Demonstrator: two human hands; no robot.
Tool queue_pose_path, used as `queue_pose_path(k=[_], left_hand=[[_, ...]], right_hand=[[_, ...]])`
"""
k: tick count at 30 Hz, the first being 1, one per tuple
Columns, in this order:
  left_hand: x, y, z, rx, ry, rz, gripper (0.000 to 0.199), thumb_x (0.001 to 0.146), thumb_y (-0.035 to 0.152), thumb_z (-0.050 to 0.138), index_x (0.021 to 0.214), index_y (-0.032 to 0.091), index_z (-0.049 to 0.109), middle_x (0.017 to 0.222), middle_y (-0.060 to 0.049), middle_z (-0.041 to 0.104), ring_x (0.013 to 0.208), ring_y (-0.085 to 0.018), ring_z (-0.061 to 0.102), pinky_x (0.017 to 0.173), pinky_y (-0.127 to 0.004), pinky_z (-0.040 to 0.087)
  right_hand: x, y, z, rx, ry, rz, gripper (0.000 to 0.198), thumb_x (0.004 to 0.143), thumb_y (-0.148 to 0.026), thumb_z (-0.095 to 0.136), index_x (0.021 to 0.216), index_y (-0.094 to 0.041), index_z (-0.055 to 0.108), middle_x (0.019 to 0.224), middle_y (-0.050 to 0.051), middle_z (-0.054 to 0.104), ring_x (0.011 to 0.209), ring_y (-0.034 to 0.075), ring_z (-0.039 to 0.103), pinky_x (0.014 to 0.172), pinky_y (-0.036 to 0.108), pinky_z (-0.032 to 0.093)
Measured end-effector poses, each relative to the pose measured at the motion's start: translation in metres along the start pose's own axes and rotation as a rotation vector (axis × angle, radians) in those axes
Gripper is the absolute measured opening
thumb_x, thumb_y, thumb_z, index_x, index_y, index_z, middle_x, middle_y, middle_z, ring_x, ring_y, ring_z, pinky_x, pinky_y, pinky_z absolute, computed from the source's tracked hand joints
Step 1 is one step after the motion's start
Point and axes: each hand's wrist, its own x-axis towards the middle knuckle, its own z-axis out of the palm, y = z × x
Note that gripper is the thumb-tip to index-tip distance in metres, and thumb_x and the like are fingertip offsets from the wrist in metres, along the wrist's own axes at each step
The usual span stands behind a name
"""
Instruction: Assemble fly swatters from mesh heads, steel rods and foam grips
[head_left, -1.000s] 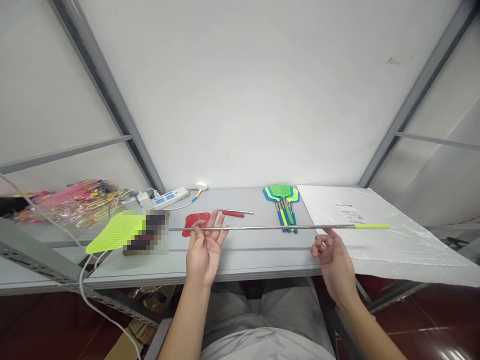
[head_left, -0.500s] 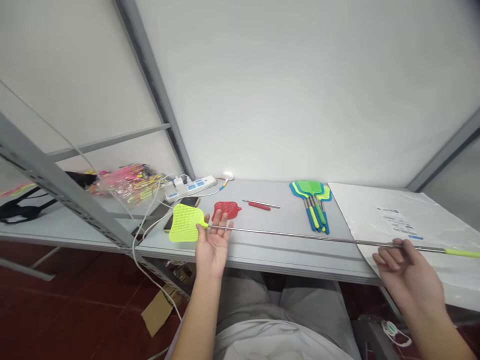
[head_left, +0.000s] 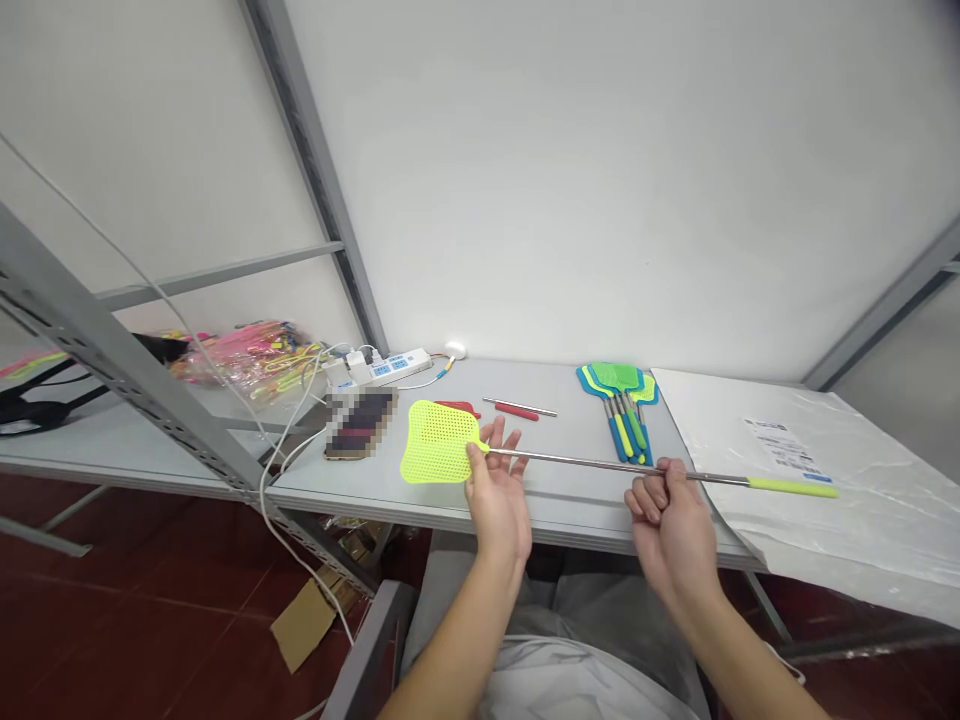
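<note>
A yellow fly swatter with a telescopic metal shaft is held level above the table's front. My left hand supports it at the neck, thumb on top and the other fingers loosely spread behind the rod. Farther along, my right hand is closed around the shaft, left of the yellow-green handle. Partly covered by the yellow head is a red swatter head. Just behind it lie a red handle and a thin metal rod. Several blue, yellow and green swatters are stacked beyond my right hand.
A phone, its screen pixelated, lies near a white power strip with cables. White plastic sheeting covers the right side of the table. Wrapped colourful items rest on the left shelf, past a metal upright.
My hands have come closer together, the right moving left and the left moving right. The swatter's shaft is visibly shorter, and its whole handle now shows.
</note>
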Motion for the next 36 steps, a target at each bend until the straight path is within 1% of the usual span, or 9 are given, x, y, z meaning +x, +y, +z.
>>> queue_pose_path(k=[6,11,16,18,22,27,29,32,36], left_hand=[[-0.007,-0.006,0.022,-0.072,0.052,0.032,0.032,0.094,0.048,0.047,0.109,0.023,0.06,0.136,-0.01,0.056,0.112,-0.02,0.061,0.086,-0.031,0.047],[-0.022,0.009,0.03,-0.128,0.032,0.046,0.028,0.094,0.045,0.049,0.104,0.02,0.06,0.132,-0.012,0.059,0.106,-0.021,0.065,0.088,-0.035,0.05],[-0.011,0.043,0.021,-0.087,-0.025,0.089,0.028,0.095,0.041,0.049,0.102,0.018,0.064,0.129,-0.011,0.062,0.11,-0.023,0.064,0.089,-0.036,0.052],[0.003,0.057,0.013,-0.084,0.004,0.115,0.03,0.096,0.041,0.047,0.101,0.018,0.066,0.125,-0.01,0.065,0.108,-0.022,0.065,0.087,-0.034,0.053],[0.031,0.069,0.004,-0.062,0.07,0.162,0.032,0.097,0.038,0.045,0.096,0.016,0.068,0.12,-0.01,0.067,0.102,-0.02,0.067,0.085,-0.033,0.055],[0.032,0.037,0.019,-0.04,0.052,0.198,0.032,0.096,0.04,0.047,0.096,0.016,0.069,0.118,-0.01,0.068,0.096,-0.02,0.069,0.079,-0.032,0.056],[0.02,0.017,0.031,0.003,-0.038,0.123,0.03,0.094,0.041,0.05,0.097,0.017,0.068,0.116,-0.011,0.069,0.098,-0.023,0.068,0.077,-0.033,0.056],[0.007,-0.006,0.044,0.05,-0.153,0.035,0.031,0.094,0.043,0.05,0.094,0.018,0.069,0.117,-0.011,0.068,0.102,-0.026,0.066,0.078,-0.037,0.056],[0.022,-0.015,0.044,0.206,-0.191,-0.029,0.033,0.092,0.043,0.053,0.093,0.015,0.07,0.111,-0.013,0.069,0.097,-0.023,0.066,0.075,-0.032,0.055]], right_hand=[[-0.018,0.019,0.062,0.09,-0.075,-0.071,0.021,0.089,-0.04,0.06,0.084,-0.022,0.053,0.056,-0.01,0.021,0.048,0.008,0.016,0.046,0.022,0.022],[-0.038,0.05,0.091,0.13,-0.223,0.083,0.025,0.09,-0.044,0.058,0.086,-0.02,0.057,0.055,-0.01,0.025,0.048,0.006,0.019,0.047,0.021,0.022],[-0.03,0.045,0.075,0.144,-0.36,0.217,0.032,0.085,-0.042,0.066,0.107,-0.019,0.062,0.061,-0.009,0.033,0.049,0.004,0.027,0.049,0.019,0.028],[-0.02,0.031,0.057,0.177,-0.281,0.166,0.039,0.084,-0.049,0.064,0.111,-0.021,0.061,0.067,-0.007,0.038,0.053,0.005,0.034,0.052,0.02,0.032],[-0.007,0.012,0.023,-0.006,-0.08,-0.059,0.031,0.088,-0.048,0.059,0.087,-0.018,0.064,0.055,-0.008,0.034,0.048,0.006,0.032,0.046,0.02,0.03],[-0.007,0.03,0.018,-0.209,0.012,-0.065,0.046,0.09,-0.055,0.051,0.073,-0.014,0.063,0.047,-0.007,0.032,0.043,0.006,0.026,0.041,0.02,0.022],[-0.009,0.044,0.024,-0.297,-0.034,-0.013,0.045,0.087,-0.056,0.054,0.076,-0.013,0.064,0.049,-0.006,0.036,0.043,0.006,0.027,0.04,0.02,0.02],[-0.011,0.061,0.03,-0.381,-0.076,0.008,0.049,0.09,-0.058,0.046,0.084,-0.013,0.065,0.049,-0.008,0.028,0.043,0.007,0.025,0.041,0.02,0.019],[-0.011,0.064,0.027,-0.676,-0.177,-0.098,0.052,0.092,-0.058,0.039,0.083,-0.015,0.066,0.05,-0.005,0.035,0.044,0.009,0.032,0.042,0.021,0.025]])
